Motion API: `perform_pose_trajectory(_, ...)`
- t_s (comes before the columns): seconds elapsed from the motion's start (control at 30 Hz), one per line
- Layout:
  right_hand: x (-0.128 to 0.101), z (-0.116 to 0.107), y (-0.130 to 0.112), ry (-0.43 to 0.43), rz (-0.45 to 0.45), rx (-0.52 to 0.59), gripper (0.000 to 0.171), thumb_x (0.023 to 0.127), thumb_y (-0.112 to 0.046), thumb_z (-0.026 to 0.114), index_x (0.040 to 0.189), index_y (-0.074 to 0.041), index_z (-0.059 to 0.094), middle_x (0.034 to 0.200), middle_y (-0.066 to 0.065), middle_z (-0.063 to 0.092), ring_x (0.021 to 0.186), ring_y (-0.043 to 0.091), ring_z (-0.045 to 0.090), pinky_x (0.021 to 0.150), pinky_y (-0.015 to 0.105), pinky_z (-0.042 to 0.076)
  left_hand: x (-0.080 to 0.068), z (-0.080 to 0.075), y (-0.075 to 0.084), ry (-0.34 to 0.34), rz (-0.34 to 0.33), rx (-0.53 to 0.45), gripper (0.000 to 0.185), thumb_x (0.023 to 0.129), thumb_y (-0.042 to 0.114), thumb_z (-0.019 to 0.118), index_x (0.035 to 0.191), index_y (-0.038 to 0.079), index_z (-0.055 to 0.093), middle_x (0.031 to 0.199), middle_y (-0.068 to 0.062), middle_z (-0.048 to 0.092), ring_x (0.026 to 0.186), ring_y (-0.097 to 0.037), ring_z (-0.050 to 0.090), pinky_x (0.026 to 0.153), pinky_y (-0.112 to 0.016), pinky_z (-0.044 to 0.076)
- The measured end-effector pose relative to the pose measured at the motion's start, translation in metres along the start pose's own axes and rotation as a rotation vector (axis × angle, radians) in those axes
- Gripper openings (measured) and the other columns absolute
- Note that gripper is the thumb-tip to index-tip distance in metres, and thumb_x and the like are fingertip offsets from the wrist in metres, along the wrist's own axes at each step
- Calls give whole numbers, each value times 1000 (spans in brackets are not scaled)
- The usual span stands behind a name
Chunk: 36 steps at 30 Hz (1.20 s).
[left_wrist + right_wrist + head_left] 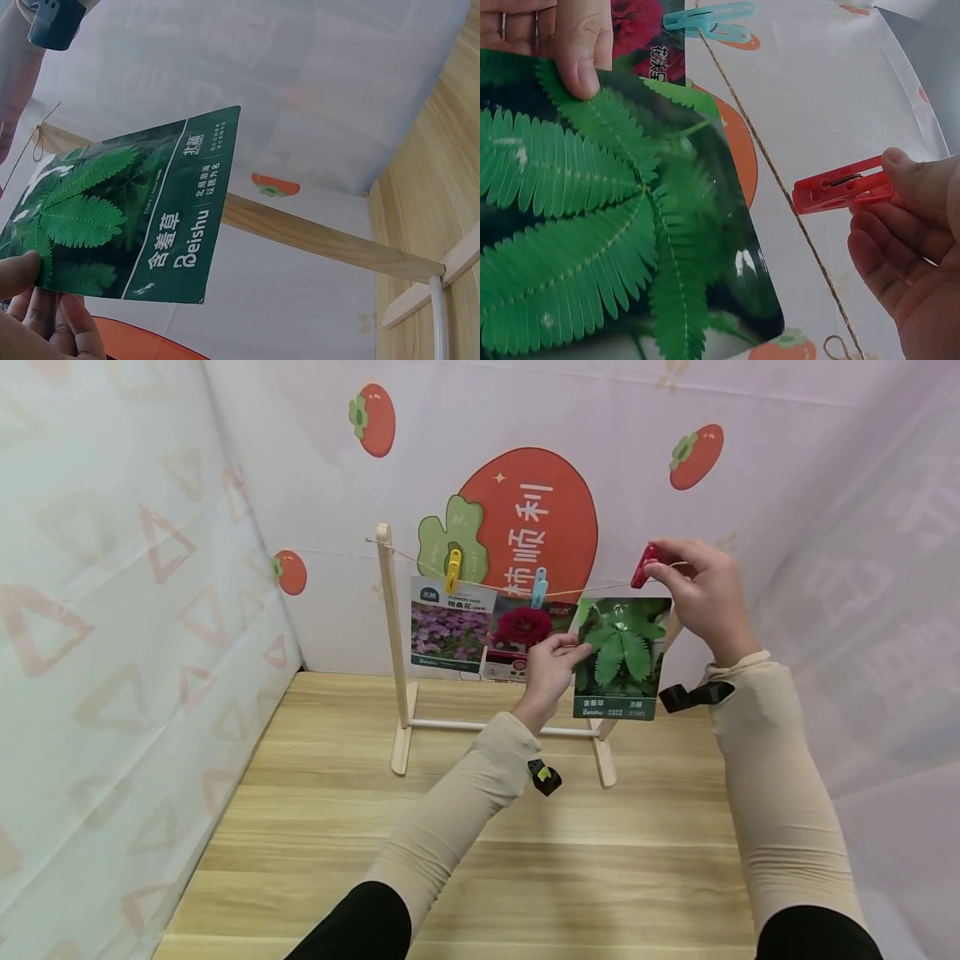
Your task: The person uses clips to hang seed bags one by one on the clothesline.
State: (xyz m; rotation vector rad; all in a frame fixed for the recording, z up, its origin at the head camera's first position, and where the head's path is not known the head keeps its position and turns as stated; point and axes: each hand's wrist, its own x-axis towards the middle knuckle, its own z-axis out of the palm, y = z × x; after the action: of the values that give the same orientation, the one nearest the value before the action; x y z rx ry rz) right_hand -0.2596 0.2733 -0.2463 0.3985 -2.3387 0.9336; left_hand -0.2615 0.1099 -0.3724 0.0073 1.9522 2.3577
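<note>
Spanning the back of the wooden table (pixel 480 827), stood a small wooden drying rack (pixel 395 693), with a string (pixel 585 591) stretched between its posts so that seed packets could hang in a row. Already hung there: a purple-flower packet (pixel 450 631) under a yellow peg (pixel 453 570), and a red-flower packet (pixel 521 635) under a blue peg (pixel 538 588). Held just below the string, at its right end, was a green fern-leaf packet (pixel 622 657), pinched at its left edge between thumb and fingers of the left hand (pixel 551 664), presumably to keep its top edge level with the line. Raised beside the string, above the packet's upper corner, was a red peg (pixel 643 567), pinched at its tail by the right hand (pixel 701 597); seemingly brought up for clipping, yet in the right wrist view its nose sat just beside the string without clasping packet or line. Hard to tell whether the peg's mouth was squeezed apart. Hidden behind the right hand and packet: the rack's right post. Cut off by the packet: most of the left fingers.
</note>
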Motion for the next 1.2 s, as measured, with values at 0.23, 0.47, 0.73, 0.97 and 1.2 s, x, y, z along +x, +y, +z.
perform_pose_trajectory(0.23,5,2,1,60,-31,-3,25,90,-13,70,112,-2,72,96,3,70,77,-8,53,71,8,42,4,6,-3,5,13,4,20,89,18,72,106,9,71,105,-10,74,100,-19,69,69,-21,47)
perform_pose_trajectory(0.47,9,4,6,63,-18,15,21,90,-13,70,108,-3,75,93,-11,70,78,-7,55,72,8,43,5,9,0,16,55,-2,21,89,18,72,107,8,71,105,-11,74,101,-20,70,74,-24,50)
perform_pose_trajectory(0.73,8,5,10,-4,45,13,21,91,-13,68,108,-2,74,97,5,75,78,-9,56,71,4,45,6,13,2,30,56,-35,20,89,16,72,105,6,71,104,-13,74,96,-19,68,67,-21,45)
perform_pose_trajectory(0.97,3,3,7,-137,105,-115,32,96,-20,62,121,-1,68,112,24,69,74,-9,47,64,3,38,4,14,0,31,39,-53,19,89,15,72,104,4,71,104,-14,74,93,-15,68,71,-28,48)
perform_pose_trajectory(1.2,3,2,2,-205,151,-115,40,98,-24,59,130,-3,61,116,27,66,73,-5,47,61,4,37,2,13,-1,23,9,-54,21,90,14,70,106,2,69,107,-15,72,82,-9,61,85,-43,53)
